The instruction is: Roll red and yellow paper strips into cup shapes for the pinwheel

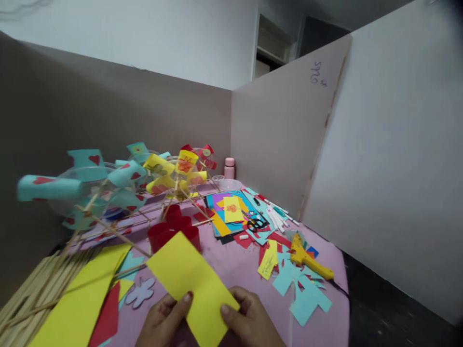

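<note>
Holding a yellow paper rectangle (188, 279) at 6 o'clock of the head view, the left hand (162, 322) and right hand (251, 322) each close their grip on its near edge, thumbs on top, pinching the sheet above the pink tabletop (235, 265). Red paper loops (173, 230) stand just beyond it, toward 12 o'clock. A yellow glue gun (307, 258) lies at 3 o'clock among blue scraps. Wooden skewers (32, 299) lie at 9 o'clock, paper pinwheels (126, 176) at 10 o'clock, and black scissors (257, 223) at 1 o'clock.
</note>
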The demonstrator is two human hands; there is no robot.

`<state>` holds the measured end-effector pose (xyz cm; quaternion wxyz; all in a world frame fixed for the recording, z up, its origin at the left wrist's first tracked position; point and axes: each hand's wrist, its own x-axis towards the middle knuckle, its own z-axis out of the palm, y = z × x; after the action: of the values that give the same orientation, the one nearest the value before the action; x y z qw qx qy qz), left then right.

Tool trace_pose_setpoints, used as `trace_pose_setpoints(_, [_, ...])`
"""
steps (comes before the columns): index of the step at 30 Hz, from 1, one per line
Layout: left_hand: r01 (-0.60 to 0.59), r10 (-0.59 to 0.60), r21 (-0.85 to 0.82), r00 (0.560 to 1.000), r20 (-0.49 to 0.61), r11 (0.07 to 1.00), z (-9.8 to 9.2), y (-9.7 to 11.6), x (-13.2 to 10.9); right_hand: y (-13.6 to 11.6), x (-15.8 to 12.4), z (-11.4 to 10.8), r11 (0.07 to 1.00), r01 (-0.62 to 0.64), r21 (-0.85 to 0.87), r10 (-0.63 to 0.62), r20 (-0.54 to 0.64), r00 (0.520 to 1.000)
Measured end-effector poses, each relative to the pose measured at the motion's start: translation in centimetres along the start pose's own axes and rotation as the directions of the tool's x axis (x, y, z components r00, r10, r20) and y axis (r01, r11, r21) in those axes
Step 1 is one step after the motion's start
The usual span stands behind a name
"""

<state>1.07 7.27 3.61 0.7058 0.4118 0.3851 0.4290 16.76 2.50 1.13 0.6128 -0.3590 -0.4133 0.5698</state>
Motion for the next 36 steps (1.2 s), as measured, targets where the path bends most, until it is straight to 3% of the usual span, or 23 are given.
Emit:
trace_pose_setpoints(4, [-0.063,0.054,0.057,0.988,0.145,0.996,0.4,0.2,-0.7,0.0,-0.7,-0.7,0.997,-0.075,-0.033,0.075,-0.009,0.997])
trace_pose_setpoints(8, [-0.225,0.211,0.188,0.973,0.094,0.956,0.2,0.6,-0.9,1.1,-1.2,-1.2,0.986,-0.164,-0.041,0.166,0.067,0.984])
trace_pose_setpoints(11, [-0.382,0.390,0.364,0.919,0.054,0.850,-0.2,0.9,-1.0,1.2,-1.5,-1.1,0.965,-0.260,-0.045,0.264,0.129,0.956])
trace_pose_setpoints(15, [-0.500,0.504,0.446,0.855,0.121,0.742,-0.7,1.1,-1.4,0.7,-1.4,-0.8,0.942,-0.332,0.043,0.313,0.240,0.919])
trace_pose_setpoints(21, [-0.610,0.584,0.493,0.779,0.228,0.621,-0.8,0.9,-1.9,0.2,-1.4,-0.7,0.945,-0.318,0.078,0.301,0.179,0.937])
trace_pose_setpoints(23, [-0.573,0.544,0.484,0.811,0.217,0.661,-0.6,0.5,-1.9,-0.1,-1.5,-0.7,0.966,-0.256,0.039,0.252,0.082,0.964])
trace_pose_setpoints(25, [-0.476,0.452,0.448,0.876,0.167,0.757,-0.3,0.1,-1.9,-0.8,-1.4,-0.6,0.986,-0.163,-0.030,0.164,0.019,0.986])
trace_pose_setpoints(27, [-0.359,0.332,0.368,0.933,0.135,0.858,0.1,-0.3,-1.8,-1.9,-1.1,-0.2,0.988,-0.103,-0.111,0.111,0.073,0.991])
trace_pose_setpoints(29, [-0.284,0.250,0.273,0.956,0.152,0.919,0.3,-0.6,-1.8,-3.1,-0.4,0.4,0.983,-0.088,-0.158,0.117,0.185,0.976])
trace_pose_setpoints(32, [-0.232,0.206,0.239,0.970,0.131,0.943,0.3,-0.7,-1.7,-3.9,1.3,0.8,0.992,-0.123,-0.019,0.124,0.231,0.965])
trace_pose_setpoints(36, [-0.243,0.275,0.375,0.961,-0.034,0.895,-0.3,-0.8,-1.5,-1.9,3.4,-0.3,0.938,-0.206,0.278,0.159,0.181,0.971])
